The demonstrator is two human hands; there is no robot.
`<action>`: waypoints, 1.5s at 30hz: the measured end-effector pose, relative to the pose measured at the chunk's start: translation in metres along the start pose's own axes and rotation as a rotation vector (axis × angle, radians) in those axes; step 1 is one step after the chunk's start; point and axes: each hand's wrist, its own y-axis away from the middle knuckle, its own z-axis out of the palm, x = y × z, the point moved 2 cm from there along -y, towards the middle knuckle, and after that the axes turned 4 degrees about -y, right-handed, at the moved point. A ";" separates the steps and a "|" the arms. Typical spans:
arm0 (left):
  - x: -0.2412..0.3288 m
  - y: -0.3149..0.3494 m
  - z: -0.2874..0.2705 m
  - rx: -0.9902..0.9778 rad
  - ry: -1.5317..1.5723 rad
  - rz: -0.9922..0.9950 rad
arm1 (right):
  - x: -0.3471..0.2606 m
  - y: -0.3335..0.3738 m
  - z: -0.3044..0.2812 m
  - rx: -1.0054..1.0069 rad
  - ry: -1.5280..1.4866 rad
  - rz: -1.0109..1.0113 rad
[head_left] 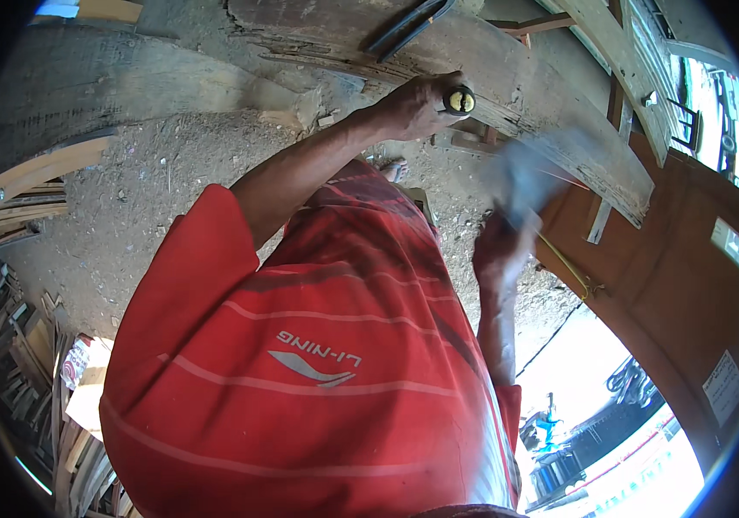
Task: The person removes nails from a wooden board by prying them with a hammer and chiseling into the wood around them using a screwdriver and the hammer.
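My left hand [421,105] is closed round an upright handle [461,101] with a black and yellow butt end. Its lower part is hidden beneath my fist, so I cannot tell which tool it is. Below that fist lies a thick, weathered wooden plank [551,129] with a rough, split edge. Just to the right and nearer me, my right hand [506,246] grips a grey thing [529,168] smeared by motion, its kind unclear. This grey thing appears over the plank's near edge, apart from my left fist.
A dark bent metal bar [408,30] rests on the plank's far part. At right stands a large brown panel [646,250] with a yellow cord [566,259] by it. Scrap wood [28,363] is piled at left. My bare foot [395,169] shows on gravelly ground [162,198].
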 end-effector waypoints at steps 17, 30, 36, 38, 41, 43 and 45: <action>0.020 -0.016 -0.055 -0.506 1.207 -1.174 | 0.043 0.056 0.036 -0.231 -0.381 0.548; 0.010 0.000 -0.014 -0.213 1.494 -1.285 | 0.064 0.093 0.044 -0.262 -0.515 0.783; 0.019 0.019 -0.006 -0.142 1.421 -1.152 | 0.075 0.085 0.047 -0.289 -0.513 0.757; 0.020 0.024 -0.003 -0.166 1.347 -1.064 | 0.075 0.083 0.048 -0.316 -0.506 0.762; 0.021 0.024 -0.002 -0.102 1.420 -1.065 | 0.073 0.078 0.049 -0.317 -0.486 0.721; 0.021 0.022 0.000 -0.061 1.502 -1.109 | 0.067 0.072 0.046 -0.332 -0.472 0.698; 0.020 0.016 0.003 -0.016 1.587 -1.153 | 0.060 0.063 0.041 -0.350 -0.479 0.713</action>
